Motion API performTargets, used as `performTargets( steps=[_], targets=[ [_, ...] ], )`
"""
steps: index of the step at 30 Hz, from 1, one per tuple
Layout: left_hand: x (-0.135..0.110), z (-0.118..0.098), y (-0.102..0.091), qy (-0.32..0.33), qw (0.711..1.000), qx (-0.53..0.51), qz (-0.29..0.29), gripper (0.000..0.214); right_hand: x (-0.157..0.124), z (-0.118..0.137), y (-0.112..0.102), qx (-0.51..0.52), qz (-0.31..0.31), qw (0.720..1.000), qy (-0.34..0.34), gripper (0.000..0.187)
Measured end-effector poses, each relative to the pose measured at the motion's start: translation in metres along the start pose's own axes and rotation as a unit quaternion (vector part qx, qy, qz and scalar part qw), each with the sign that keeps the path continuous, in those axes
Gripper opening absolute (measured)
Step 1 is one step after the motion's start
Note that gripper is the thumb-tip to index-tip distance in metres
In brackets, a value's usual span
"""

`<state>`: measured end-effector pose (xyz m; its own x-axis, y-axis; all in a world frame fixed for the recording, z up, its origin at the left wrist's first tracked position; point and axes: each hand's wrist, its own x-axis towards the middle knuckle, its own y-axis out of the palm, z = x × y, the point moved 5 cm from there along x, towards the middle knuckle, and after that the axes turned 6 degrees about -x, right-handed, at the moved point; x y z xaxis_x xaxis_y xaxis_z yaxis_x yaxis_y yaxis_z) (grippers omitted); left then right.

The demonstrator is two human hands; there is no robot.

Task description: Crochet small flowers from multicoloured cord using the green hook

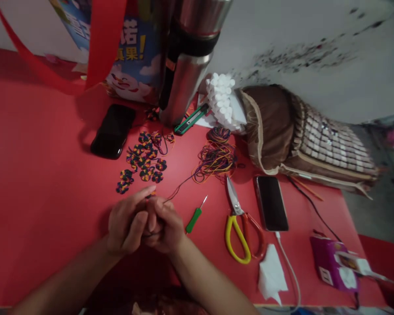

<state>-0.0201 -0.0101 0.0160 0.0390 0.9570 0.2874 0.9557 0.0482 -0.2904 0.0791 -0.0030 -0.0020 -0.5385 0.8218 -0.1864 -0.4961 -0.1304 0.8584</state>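
My left hand (pixel 126 224) and my right hand (pixel 168 222) are pressed together above the near part of the red table, fingers curled. Dark cord (pixel 178 189) runs from between my fingers to a tangled bundle of multicoloured cord (pixel 216 156). A small piece of knotted cord (pixel 153 193) with orange in it peeks out at my left fingertips, mostly hidden by the fingers. Just beyond my hands lie several small knotted cord flowers (pixel 146 157) in dark green, purple and orange. To the right of my right hand rests a green-handled pointed tool (pixel 195 216), untouched.
Scissors (pixel 239 218) lie to the right, beside a phone (pixel 272 203) on a white cable, a tissue (pixel 272 273) and a purple packet (pixel 333 262). Behind are another phone (pixel 113 131), a steel flask (pixel 188 65), a green cutter (pixel 191 119), a printed bag (pixel 134 61) and a brown bag (pixel 272 127).
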Motion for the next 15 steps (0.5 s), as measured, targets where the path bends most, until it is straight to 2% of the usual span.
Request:
performTargets(
  steps=[2, 4, 7, 9, 11, 15],
  targets=[
    [0.002, -0.007, -0.002, 0.065, 0.998, 0.015, -0.023, 0.042, 0.002, -0.001, -0.002, 0.006, 0.014, 1.000, 0.018, 0.056],
    [0.008, -0.012, -0.002, 0.085, 0.995, 0.026, -0.034, 0.040, 0.003, 0.002, -0.004, 0.002, 0.032, 0.999, 0.023, 0.056],
    [0.020, -0.024, 0.003, 0.132, 0.991, -0.016, 0.016, 0.037, 0.002, 0.007, -0.004, -0.002, 0.036, 0.999, 0.026, 0.056],
    [0.025, -0.027, 0.003, 0.128, 0.990, -0.050, 0.037, 0.036, 0.000, 0.007, -0.003, 0.006, 0.021, 0.999, 0.049, 0.055],
    [0.026, -0.030, 0.001, 0.151, 0.987, -0.041, 0.027, 0.035, 0.000, 0.006, -0.002, 0.010, 0.017, 0.998, 0.062, 0.056],
    [0.018, -0.025, 0.003, 0.176, 0.984, -0.018, -0.009, 0.032, 0.004, 0.007, 0.003, 0.001, 0.079, 0.996, 0.051, 0.070]
  ],
)
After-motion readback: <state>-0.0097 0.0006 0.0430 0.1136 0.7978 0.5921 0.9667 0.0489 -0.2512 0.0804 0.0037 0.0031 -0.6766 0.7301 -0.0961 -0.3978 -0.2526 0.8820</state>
